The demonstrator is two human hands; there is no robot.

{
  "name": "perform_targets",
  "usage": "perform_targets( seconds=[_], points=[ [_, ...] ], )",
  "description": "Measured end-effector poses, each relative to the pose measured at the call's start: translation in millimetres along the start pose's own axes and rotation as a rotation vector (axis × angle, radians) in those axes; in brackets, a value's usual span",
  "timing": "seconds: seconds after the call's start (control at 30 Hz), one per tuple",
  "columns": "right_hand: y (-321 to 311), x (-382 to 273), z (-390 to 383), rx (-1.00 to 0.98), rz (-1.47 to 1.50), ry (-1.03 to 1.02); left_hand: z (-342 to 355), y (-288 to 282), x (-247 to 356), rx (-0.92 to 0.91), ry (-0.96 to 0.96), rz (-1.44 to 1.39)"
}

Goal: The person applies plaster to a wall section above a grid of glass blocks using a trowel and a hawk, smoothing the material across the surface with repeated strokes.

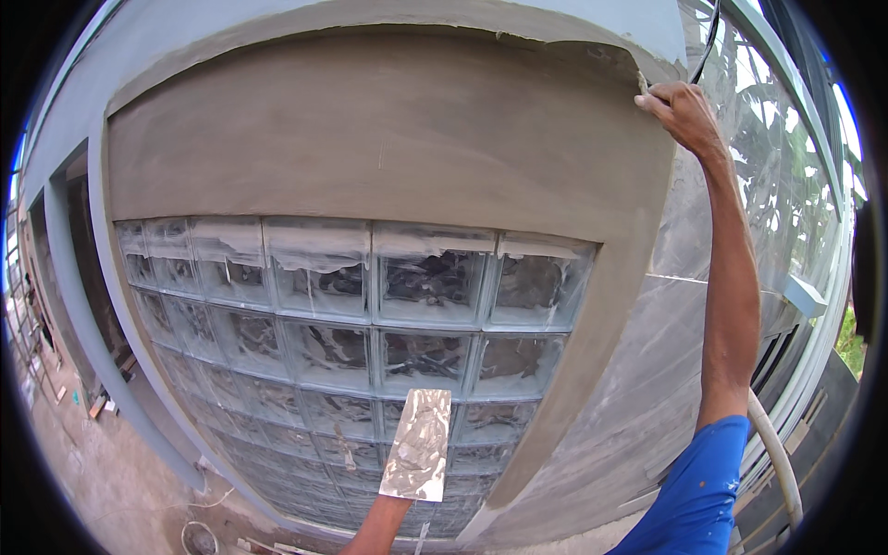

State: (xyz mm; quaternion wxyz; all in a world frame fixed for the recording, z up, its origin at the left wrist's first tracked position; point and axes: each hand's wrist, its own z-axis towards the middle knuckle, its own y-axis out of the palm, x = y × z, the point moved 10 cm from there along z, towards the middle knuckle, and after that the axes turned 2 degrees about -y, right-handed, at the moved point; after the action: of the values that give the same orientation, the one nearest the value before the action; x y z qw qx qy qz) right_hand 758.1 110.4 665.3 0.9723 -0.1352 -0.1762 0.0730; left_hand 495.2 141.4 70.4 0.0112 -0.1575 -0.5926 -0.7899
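Plaster-smeared plate (pixel 418 448), held lengthwise by your left hand (pixel 390 511), lies below-left of your right hand (pixel 686 109), fingers curled, hold unclear.

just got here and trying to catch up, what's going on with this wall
A person's left hand, mostly hidden, holds up a flat rectangular plate smeared with wet-looking grey material, in front of the glass blocks. The right hand is raised, fingers curled, at the upper right corner of the smooth grey band above them; whether it grips anything is unclear. Pale smears cover the top row of blocks.
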Motion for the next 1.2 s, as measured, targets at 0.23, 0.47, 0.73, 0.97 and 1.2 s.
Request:
perform_targets(
  seconds=[0.23, 0.47, 0.73, 0.97, 1.2],
  points=[
    [12, -62, 39, 0.025, -0.005, -0.072, 0, 0, -6, 0.013, -0.037, -0.009],
    [19, -58, 48, -0.041, 0.002, -0.004, -2, -1, 1, 0.024, -0.051, -0.021],
    [-1, 4, -2, -0.045, 0.171, 0.329, -1, 1, 8, 0.033, -0.069, -0.022],
    [26, -4, -95, -0.203, 0.775, 0.484, 8, 10, 4, 0.052, -0.112, -0.087],
    [131, -175, -263, -1.128, 1.518, 0.429, 8, 25, 3, 0.040, -0.153, -0.123]
  ],
)
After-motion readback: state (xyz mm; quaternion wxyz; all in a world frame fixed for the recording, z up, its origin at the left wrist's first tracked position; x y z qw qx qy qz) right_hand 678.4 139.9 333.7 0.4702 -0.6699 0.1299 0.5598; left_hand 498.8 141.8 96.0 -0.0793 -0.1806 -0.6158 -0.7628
